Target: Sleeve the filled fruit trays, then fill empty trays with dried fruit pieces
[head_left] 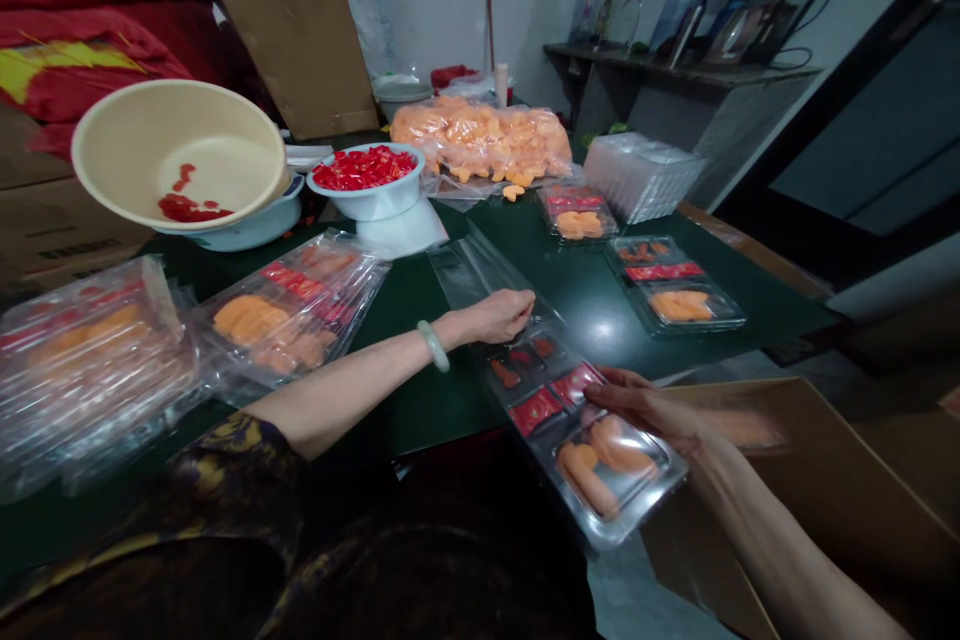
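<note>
My right hand (645, 405) grips the side of a clear plastic tray (611, 525), fingers over its top. The tray is tilted, its near end past the table edge. Orange pieces fill its large compartment, with red packets in the middle and small reddish-brown pieces at the far end. My left hand (501, 316), a pale green bangle on its wrist, is closed at the near end of a clear plastic bag (476, 265) lying on the table. The tray's far end is close by that hand; whether it is inside the bag I cannot tell.
Bagged trays (97, 350) lie stacked at left beside another bagged tray (285, 310). Behind are a cream basin (180, 120), a bowl of red packets (364, 170) and a bag of orange pieces (480, 140). Filled trays (675, 285) lie right, above an open carton (795, 480).
</note>
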Available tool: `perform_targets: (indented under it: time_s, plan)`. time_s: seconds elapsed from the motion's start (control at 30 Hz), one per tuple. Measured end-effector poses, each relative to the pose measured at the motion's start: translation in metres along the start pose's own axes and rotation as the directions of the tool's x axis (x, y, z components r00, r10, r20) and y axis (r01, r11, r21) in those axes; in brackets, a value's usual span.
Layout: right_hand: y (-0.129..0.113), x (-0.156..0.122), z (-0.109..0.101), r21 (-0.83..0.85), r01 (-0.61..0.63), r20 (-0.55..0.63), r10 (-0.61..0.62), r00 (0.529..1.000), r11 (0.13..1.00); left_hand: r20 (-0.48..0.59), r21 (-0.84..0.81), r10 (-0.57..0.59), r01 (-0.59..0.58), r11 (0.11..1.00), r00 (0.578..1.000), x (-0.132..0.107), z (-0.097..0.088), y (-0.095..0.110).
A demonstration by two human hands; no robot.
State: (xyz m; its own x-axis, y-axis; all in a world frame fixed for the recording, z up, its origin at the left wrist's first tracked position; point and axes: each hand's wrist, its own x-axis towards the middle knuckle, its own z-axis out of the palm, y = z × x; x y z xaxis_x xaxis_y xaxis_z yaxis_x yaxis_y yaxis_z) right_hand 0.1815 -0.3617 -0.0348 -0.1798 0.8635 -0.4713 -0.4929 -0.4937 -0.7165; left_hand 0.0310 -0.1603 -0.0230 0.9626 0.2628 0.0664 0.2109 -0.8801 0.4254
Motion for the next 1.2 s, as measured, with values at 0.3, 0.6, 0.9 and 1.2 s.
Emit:
perform_targets:
  time_s: [0.3, 0.6, 0.9, 1.2]
  plan:
    - [-0.012, 0.001, -0.002, 0.033, -0.044, -0.040, 0.045, 0.998, 0.999, 0.001, 0.020, -0.017, 0.017, 1.000, 1.000, 0.001, 0.007, 0.000]
    - [-0.007, -0.007, 0.002, -0.044, 0.080, -0.085, -0.084, 0.993, 0.996, -0.024, -0.057, 0.218, -0.219, 0.974, 0.976, 0.003, -0.010, 0.027]
    - [0.019, -0.012, 0.010, -0.020, 0.143, 0.008, -0.143, 0.990, 0.989, 0.017, -0.126, 0.315, -0.310, 0.942, 0.949, -0.033, -0.002, 0.059]
    - [0.038, -0.021, 0.004, 0.079, 0.144, 0.054, -0.148, 0.987, 0.986, -0.329, 0.167, -0.265, 0.332, 0.928, 0.906, -0.064, 0.000, 0.038]
